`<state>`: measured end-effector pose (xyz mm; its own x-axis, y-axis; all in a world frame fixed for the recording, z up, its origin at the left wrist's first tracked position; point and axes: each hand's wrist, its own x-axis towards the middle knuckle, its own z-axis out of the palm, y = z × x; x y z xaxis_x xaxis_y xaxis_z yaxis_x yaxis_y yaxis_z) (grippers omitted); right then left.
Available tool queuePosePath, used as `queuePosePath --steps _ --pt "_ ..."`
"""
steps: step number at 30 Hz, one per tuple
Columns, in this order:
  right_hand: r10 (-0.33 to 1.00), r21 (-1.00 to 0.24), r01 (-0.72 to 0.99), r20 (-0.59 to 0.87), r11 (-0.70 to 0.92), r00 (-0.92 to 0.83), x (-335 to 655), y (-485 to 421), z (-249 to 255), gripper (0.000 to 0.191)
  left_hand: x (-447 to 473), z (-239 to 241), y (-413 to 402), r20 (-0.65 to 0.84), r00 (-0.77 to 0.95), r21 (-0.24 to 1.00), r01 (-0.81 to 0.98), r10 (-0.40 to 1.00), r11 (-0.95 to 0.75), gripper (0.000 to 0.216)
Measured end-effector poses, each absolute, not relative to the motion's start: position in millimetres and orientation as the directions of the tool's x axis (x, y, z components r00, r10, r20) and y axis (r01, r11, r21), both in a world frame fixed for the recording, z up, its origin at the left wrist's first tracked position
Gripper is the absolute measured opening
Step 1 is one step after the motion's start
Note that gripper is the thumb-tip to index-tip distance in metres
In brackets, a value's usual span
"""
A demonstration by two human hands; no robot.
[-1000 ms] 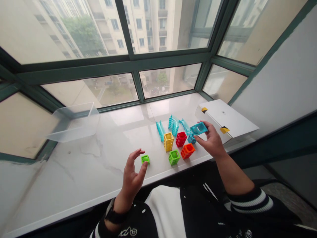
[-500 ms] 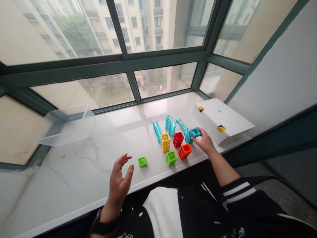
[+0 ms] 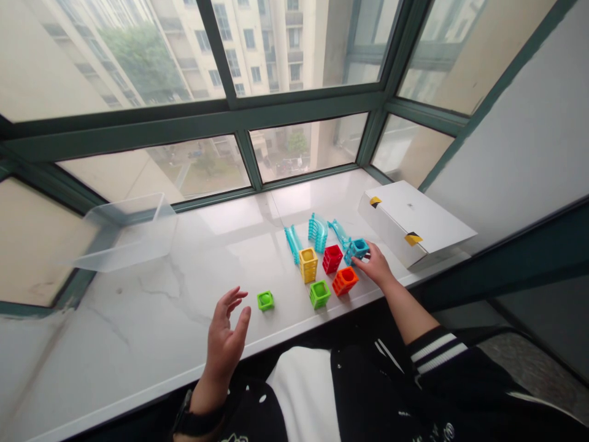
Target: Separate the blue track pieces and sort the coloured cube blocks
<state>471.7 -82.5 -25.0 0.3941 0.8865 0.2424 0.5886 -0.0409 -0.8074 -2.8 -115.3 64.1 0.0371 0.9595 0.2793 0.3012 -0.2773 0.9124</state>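
Note:
At the right of the group of toy pieces, my right hand (image 3: 375,264) grips a blue building block (image 3: 356,250) by its right side, fingers around it. My left hand (image 3: 227,328) hovers with thumb and fingers apart, holding nothing. Just right of it sits a small green block (image 3: 265,300). A taller green block (image 3: 319,294), an orange block (image 3: 345,280), a red block (image 3: 332,259) and a yellow block (image 3: 308,265) stand upright nearby. Behind them lie a straight blue track piece (image 3: 293,244), a curved track piece (image 3: 318,232) and a wavy track piece (image 3: 339,234).
A clear plastic bin (image 3: 133,239) stands at the left on the white marbled sill (image 3: 151,319). A white box (image 3: 414,224) with yellow-black tabs lies at the right. Green-framed windows (image 3: 243,159) close off the back.
My right hand has brought the blue block slightly left and down, and the block now looks more upright. My left hand has shifted a little to the right, still with its fingers apart.

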Motion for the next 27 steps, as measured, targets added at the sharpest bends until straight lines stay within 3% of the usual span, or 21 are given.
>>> queuePosePath --steps 7,19,27 --pt "0.907 -0.845 0.523 0.125 -0.116 0.402 471 -80 -30 0.068 -4 61 -116 0.239 0.022 0.927 0.294 0.971 -0.234 0.046" --pt "0.919 -0.843 0.527 0.115 -0.112 0.378 472 -81 -28 0.066 -10 44 -110 0.170 0.067 0.897 0.402 0.983 -0.182 0.048" --pt "0.937 -0.896 0.420 0.012 -0.144 0.348 484 -90 -36 0.094 -12 -22 -90 0.033 0.203 0.794 0.589 0.979 -0.149 0.058"
